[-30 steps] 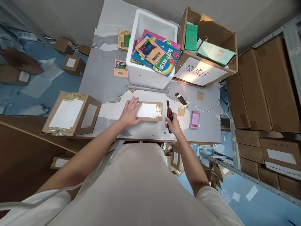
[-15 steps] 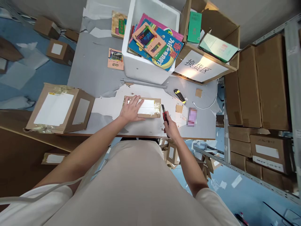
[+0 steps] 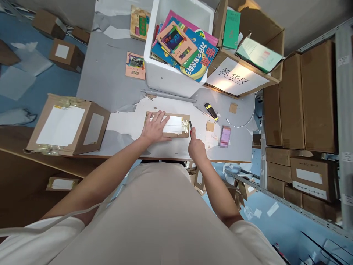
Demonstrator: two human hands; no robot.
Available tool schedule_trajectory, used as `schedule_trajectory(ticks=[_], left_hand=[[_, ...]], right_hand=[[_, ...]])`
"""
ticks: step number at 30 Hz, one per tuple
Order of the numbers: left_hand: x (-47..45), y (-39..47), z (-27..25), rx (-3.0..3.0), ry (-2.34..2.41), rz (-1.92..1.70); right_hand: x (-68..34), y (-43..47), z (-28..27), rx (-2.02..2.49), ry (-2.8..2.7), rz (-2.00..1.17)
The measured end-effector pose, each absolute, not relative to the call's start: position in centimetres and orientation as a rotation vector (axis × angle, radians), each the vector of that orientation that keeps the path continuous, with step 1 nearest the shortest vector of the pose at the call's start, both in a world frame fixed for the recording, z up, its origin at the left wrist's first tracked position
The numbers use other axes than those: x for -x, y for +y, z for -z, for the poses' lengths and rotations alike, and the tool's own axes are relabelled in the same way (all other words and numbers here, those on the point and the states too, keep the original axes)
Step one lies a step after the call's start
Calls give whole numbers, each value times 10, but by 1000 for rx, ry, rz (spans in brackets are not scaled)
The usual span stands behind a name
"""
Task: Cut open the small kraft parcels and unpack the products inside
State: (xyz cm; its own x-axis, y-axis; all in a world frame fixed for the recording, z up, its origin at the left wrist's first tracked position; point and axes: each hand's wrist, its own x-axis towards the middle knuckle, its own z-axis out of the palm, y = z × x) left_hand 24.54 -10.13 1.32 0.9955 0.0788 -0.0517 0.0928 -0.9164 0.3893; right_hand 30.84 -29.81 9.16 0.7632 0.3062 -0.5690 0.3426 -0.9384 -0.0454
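Observation:
A small taped cardboard box (image 3: 176, 135) with a white label lies near the table's front edge. My left hand (image 3: 156, 128) rests on its left part, fingers spread over the top and thumb along the near side. Closed around a box cutter (image 3: 190, 127) is my right hand (image 3: 197, 149). The dark blade tip and a bit of red handle show; the rest is hidden in the fist. The blade stands at the box's right end, by the clear tape; whether it touches cannot be made out.
A yellow-black cutter (image 3: 211, 112), cardboard scraps (image 3: 210, 126) and a blurred pink item (image 3: 225, 136) lie on the right. Behind stand a white foam box (image 3: 171, 81) of books and an open carton (image 3: 245, 82). A larger taped carton (image 3: 91, 125) sits left.
My right hand has turned and come closer to the box's right end, so less of the box cutter shows. My left hand stays on the box.

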Motion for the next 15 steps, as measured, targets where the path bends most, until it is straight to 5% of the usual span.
schedule_trajectory(ticks=[15], left_hand=[[-249,-112,-12,-2701,237,60]], right_hand=[[-311,-299,-97,-2807,586,936]])
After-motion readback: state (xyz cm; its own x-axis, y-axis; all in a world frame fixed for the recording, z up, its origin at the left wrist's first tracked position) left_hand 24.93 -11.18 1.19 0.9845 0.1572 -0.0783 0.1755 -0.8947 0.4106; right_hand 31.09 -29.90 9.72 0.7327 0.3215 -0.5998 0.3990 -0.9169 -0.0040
